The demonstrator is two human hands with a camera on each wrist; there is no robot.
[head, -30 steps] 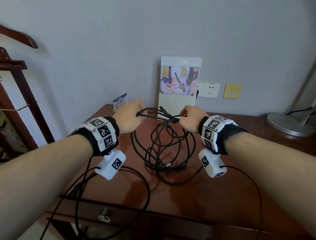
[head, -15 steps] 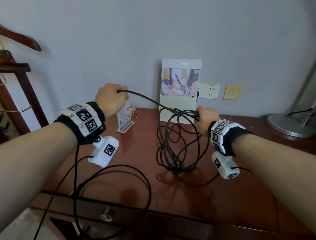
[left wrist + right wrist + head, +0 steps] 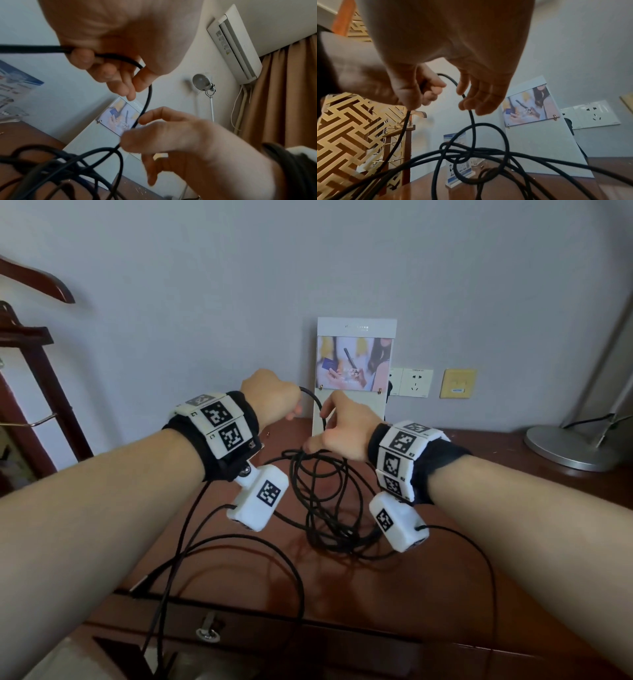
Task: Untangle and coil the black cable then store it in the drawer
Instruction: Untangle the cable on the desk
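Note:
The black cable (image 3: 325, 508) hangs as a tangle of loops whose lower turns lie on the brown desk (image 3: 394, 604). My left hand (image 3: 289, 405) is raised over the back of the desk, fingers curled round one strand (image 3: 148, 94). That strand arches down a short way to my right hand (image 3: 330, 429), just to the right. The right hand pinches it between thumb and forefinger (image 3: 154, 115), and the loops (image 3: 471, 152) dangle below. The drawer front (image 3: 274, 642) with its metal ring pull (image 3: 207, 630) is at the desk's near edge.
A white picture board (image 3: 356, 364) leans on the wall behind my hands, with wall sockets (image 3: 414, 381) beside it. A lamp base (image 3: 565, 446) sits at the back right and a dark wooden rack (image 3: 37, 378) stands left. Black wrist-camera leads (image 3: 239, 542) loop over the desk front.
My left hand has swung back from the upper left to just beside the right hand, so the long taut strand is now a short arch. The right hand shifted slightly left.

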